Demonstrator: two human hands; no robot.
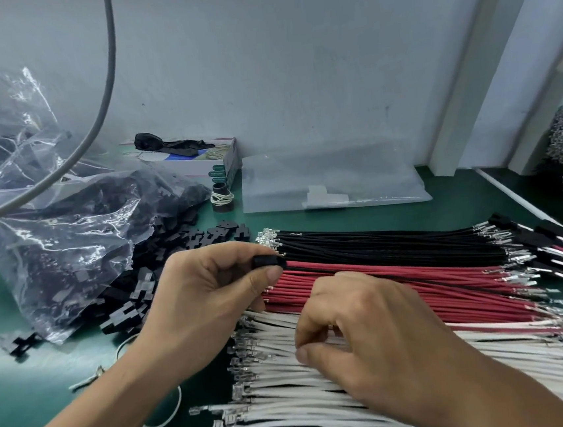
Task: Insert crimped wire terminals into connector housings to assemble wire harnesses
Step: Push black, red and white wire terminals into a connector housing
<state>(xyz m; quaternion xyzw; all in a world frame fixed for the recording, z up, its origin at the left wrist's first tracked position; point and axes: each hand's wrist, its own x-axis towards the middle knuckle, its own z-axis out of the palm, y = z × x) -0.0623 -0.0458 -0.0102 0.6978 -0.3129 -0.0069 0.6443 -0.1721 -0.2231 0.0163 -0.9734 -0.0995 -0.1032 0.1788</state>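
my L hand (209, 296) pinches black housing (268, 261) w/ red wire in it, just above red wires (400, 288) | my R hand (371, 339) curls on white wires (289, 384), below red wires, fingers picking one

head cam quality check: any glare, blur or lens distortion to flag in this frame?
Head view: strong specular glare on the crinkled plastic bag; wide-angle bending curves the wall post and the grey cable; slight motion softness on the right hand, while the left hand pinching the black housing reads fairly sharp; lighting flat, shadows faint.
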